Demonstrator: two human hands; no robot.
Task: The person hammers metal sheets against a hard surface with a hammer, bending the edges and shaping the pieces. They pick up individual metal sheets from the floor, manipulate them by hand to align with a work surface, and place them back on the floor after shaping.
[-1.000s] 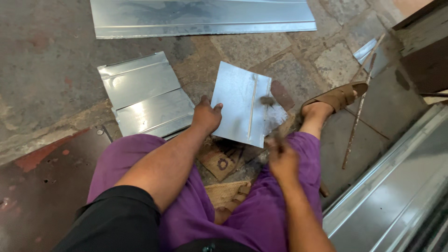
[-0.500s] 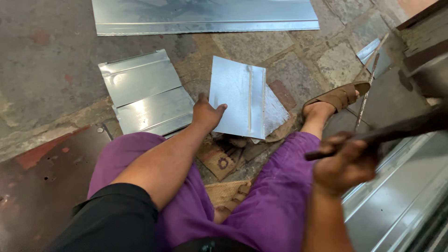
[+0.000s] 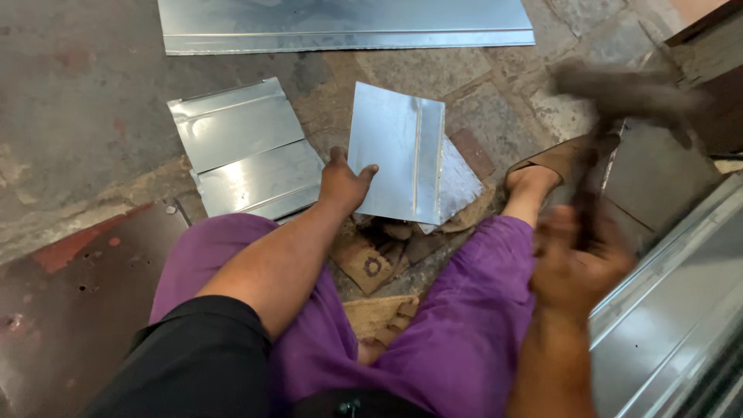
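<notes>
Small bright rectangular sheet-metal piece with a raised lengthwise seam (image 3: 402,159) — flat on a stone-paved floor (image 3: 495,101), between the knees of purple trousers (image 3: 457,340), atop scraps of brown cardboard (image 3: 368,263). Left hand (image 3: 342,184) at the near left edge, fingers spread and pressed down on the metal — seemingly to pin the piece flat and steady. Right hand (image 3: 576,263) raised at the right, motion-blurred, fingers wrapped tight round the handle of a dark long-handled hammer-like tool (image 3: 611,101); head of tool blurred, exact form not discernible. Ribbed grey metal panel (image 3: 244,151) just left of the held piece. Long flat silver sheet (image 3: 340,23) along the top edge, well apart. Sandalled foot (image 3: 542,166) just right of the piece.
</notes>
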